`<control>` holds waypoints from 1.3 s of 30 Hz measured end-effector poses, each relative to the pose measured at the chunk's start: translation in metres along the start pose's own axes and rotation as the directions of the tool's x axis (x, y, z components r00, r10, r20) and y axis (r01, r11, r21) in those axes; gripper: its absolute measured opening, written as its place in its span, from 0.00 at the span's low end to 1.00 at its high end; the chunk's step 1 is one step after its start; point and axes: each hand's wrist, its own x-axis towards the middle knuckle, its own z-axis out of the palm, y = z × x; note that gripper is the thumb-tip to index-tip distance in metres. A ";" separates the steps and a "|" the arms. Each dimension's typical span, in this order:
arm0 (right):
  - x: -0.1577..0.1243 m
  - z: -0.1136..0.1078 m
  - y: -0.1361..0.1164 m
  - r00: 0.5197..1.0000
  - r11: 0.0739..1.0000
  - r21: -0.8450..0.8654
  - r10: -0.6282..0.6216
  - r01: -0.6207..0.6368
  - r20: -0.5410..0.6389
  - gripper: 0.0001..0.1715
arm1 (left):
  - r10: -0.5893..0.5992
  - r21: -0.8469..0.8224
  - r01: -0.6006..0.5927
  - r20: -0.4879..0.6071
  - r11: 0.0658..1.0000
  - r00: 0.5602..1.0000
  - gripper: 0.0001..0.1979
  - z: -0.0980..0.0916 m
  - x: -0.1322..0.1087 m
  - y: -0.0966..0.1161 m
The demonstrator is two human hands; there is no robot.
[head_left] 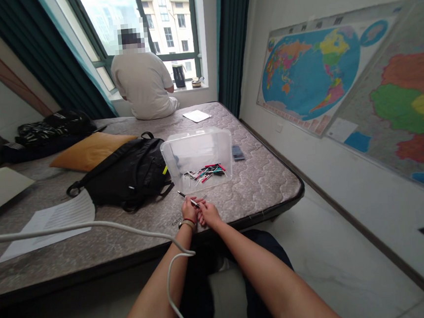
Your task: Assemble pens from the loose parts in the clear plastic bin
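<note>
A dark pen (182, 195) with a lighter section slants up and left out of my hands, at the near edge of the mattress (266, 186). My left hand (189, 212) is closed around its middle. At the pen's lower right end, the fingers of my right hand (210, 214) pinch it, close against the left hand. Just beyond my hands stands a clear plastic bin (196, 139), tipped so its opening faces me. Inside it lies a loose pile of pens and pen parts (211, 172) in red, black, teal and white.
A black backpack (131, 171) lies left of the bin, by a yellow pillow (92, 150) and printed sheets (54, 222). A phone (237, 153) rests to the right. A white cable (129, 227) crosses before my left arm. Another person (142, 81) sits at the window.
</note>
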 end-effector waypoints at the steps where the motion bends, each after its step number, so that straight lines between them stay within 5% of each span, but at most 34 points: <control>1: 0.000 -0.001 0.000 1.000 0.999 -0.052 -0.003 0.004 0.022 0.21 | -0.004 0.008 0.004 0.000 1.000 1.000 0.15 0.000 0.000 0.001; 5: -0.002 -0.023 -0.012 0.987 0.881 -0.446 -0.148 0.157 0.056 0.21 | -0.021 0.001 0.021 0.012 1.000 1.000 0.15 0.002 -0.001 0.003; 8: -0.001 -0.061 -0.027 0.901 0.509 -0.811 -0.431 0.287 0.049 0.14 | -0.024 -0.038 0.025 0.031 0.999 0.999 0.15 0.003 -0.002 0.004; 10: -0.001 -0.089 -0.033 0.857 0.288 -0.919 -0.507 0.268 0.091 0.12 | -0.024 -0.061 0.026 0.042 0.998 0.999 0.16 0.003 -0.003 0.004; 12: -0.001 -0.113 -0.034 0.840 0.166 -0.960 -0.532 0.225 0.106 0.12 | -0.021 -0.069 0.025 0.058 0.997 0.998 0.16 0.002 -0.003 0.004; 16: 0.001 -0.136 -0.023 0.821 0.110 -0.982 -0.567 0.155 0.067 0.15 | 0.004 -0.023 -0.001 0.127 1.000 0.992 0.19 -0.003 -0.004 0.002; 23: 0.007 -0.135 -0.016 0.817 0.149 -0.981 -0.576 0.124 0.015 0.16 | 0.123 0.250 -0.185 0.244 0.950 0.962 0.20 -0.003 -0.011 0.000; 26: 0.007 -0.137 -0.017 0.809 0.165 -0.978 -0.588 0.127 0.005 0.16 | 0.083 0.424 -0.212 0.303 0.880 0.949 0.24 0.000 -0.018 0.005; 31: 0.006 -0.137 -0.018 0.802 0.170 -0.977 -0.597 0.131 0.004 0.15 | 0.008 0.734 -0.349 0.424 0.582 0.905 0.25 -0.010 -0.024 0.023; 36: 0.003 -0.138 -0.020 0.804 0.157 -0.976 -0.594 0.151 0.029 0.13 | 0.145 0.858 -0.502 0.485 0.110 0.862 0.19 -0.043 -0.013 0.060; 39: 0.002 -0.138 -0.020 0.812 0.153 -0.976 -0.583 0.154 0.036 0.14 | 0.111 0.823 -0.548 0.565 -0.150 0.817 0.16 -0.067 -0.003 0.089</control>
